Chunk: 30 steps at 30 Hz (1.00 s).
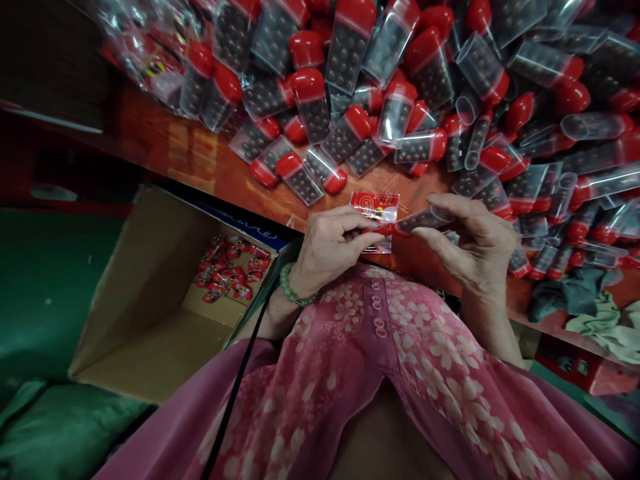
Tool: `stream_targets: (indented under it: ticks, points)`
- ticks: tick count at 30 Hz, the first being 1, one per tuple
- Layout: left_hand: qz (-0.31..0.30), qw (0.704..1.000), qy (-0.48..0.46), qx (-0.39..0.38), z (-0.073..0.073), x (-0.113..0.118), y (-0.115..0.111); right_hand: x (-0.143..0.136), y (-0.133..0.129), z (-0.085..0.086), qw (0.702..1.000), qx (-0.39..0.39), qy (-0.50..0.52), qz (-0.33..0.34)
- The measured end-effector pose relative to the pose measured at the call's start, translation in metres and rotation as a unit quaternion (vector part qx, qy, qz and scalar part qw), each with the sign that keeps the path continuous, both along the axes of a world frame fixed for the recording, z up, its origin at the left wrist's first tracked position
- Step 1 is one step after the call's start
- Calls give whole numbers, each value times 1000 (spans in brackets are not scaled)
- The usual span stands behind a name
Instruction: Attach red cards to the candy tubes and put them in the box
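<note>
Floral shirt (340,347) nearest; left hand (333,237) pinches red cap (387,229), right hand (470,237) clear end (442,213), of bead-filled tube (423,219) between them; slanted pull might pop the cap, spilling beads (414,221) over red packet (367,200) beneath the grip.

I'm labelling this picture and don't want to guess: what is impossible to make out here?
All in the head view:
1. Held tube: its red end is partly covered by the left hand.
2. Red packet beneath: partly covered by the left hand and held tube; its print is too small to read.
3. Pile of tubes: cut off by the top and right edges.
4. Small packets in the cardboard box: too blurred to count.
</note>
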State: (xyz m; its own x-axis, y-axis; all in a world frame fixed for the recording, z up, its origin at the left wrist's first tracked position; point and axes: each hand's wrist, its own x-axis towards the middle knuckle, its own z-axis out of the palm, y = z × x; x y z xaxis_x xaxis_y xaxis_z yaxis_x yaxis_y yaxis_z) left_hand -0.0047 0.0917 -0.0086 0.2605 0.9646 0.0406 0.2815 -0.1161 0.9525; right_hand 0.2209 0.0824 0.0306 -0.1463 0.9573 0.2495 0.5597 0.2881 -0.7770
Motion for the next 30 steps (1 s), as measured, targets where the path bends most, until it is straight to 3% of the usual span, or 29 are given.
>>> stream_targets:
  ticks: [3, 8, 17, 24, 30]
  points:
    - [-29, 998, 40, 38, 4, -2, 0, 2, 2, 2, 998, -30, -47, 31]
    - [-102, 993, 49, 21, 4, -6, 2, 0, 7, 10, 993, -56, -36, 101]
    - [-119, 993, -18, -15, 4, -9, 5, -6, 12, 10, 991, -111, -26, 74]
    - [-91, 993, -55, -45, 1, -9, 6, 4, 7, 13, 993, -101, 37, -51]
    - [-115, 991, -47, -56, 3, -10, 6, -1, 4, 22, 994, -104, 27, 31]
